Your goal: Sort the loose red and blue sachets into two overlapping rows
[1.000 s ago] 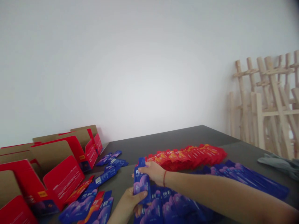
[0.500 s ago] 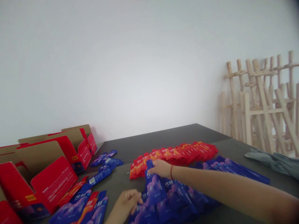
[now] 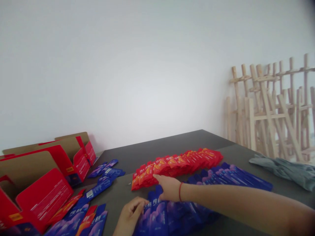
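A long overlapping row of red sachets [image 3: 177, 164] lies across the dark table [image 3: 172, 144]. In front of it lies a row of blue-purple sachets [image 3: 197, 203]. My right hand [image 3: 168, 188] reaches forward with a red string on its wrist. Its index finger is stretched out and touches the left end of the red row, while the palm rests over the blue sachets. My left hand [image 3: 129, 213] lies low at the left end of the blue row, fingers loosely curled and resting on a blue sachet there.
Open red-and-brown cardboard display boxes [image 3: 41, 183] stand at the left. Loose blue and red sachets [image 3: 98, 186] lie scattered in front of them. A grey-green cloth [image 3: 285, 168] lies at the table's right. Wooden frames [image 3: 270, 111] lean against the white wall.
My hands held up one blue sachet a second ago. It now lies on the blue row. My right hand has moved forward to the red row, and the view has turned right.
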Demonstrator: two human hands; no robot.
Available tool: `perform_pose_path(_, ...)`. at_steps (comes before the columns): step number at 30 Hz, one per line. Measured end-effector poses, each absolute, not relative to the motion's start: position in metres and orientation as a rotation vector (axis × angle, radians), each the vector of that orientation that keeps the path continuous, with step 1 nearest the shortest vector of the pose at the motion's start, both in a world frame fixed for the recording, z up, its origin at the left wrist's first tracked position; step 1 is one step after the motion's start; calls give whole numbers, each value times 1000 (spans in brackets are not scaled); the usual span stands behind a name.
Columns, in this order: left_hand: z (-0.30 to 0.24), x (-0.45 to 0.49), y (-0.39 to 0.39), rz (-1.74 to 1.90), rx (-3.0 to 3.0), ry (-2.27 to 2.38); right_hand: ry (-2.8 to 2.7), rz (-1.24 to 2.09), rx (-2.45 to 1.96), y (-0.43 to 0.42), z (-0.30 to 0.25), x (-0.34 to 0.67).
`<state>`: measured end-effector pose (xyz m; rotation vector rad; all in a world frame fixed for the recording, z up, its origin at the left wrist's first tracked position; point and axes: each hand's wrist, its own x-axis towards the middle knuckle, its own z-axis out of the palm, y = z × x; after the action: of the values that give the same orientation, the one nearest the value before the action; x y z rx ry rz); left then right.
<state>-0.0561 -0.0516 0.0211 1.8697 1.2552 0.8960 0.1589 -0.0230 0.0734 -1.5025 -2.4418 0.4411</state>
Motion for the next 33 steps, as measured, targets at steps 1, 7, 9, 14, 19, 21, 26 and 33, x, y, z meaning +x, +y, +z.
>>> perform_pose_path(1,19,-56,-51,879,1875,1237,-2510,323,-1471,-25,72,160)
perform_pose_path(7,11,-56,-46,817,1717,1182,-2814,210,-937,-41,61,162)
perform_pose_path(9,10,-56,-46,816,1663,1163,-2898,341,-726,-40,61,163)
perform_pose_path(14,9,-54,-46,842,1556,1136,-3019,561,-419,-31,72,165)
perform_pose_path(19,4,-52,-45,839,1501,1058,-2937,504,-363,-30,71,167)
perform_pose_path(21,1,-53,-44,851,1482,1031,-2909,504,-353,-32,66,169)
perform_pose_path(26,-4,-53,-43,862,1438,998,-2869,504,-345,-33,55,170)
perform_pose_path(33,-10,-56,-41,822,1440,938,-2757,369,-867,-18,64,186)
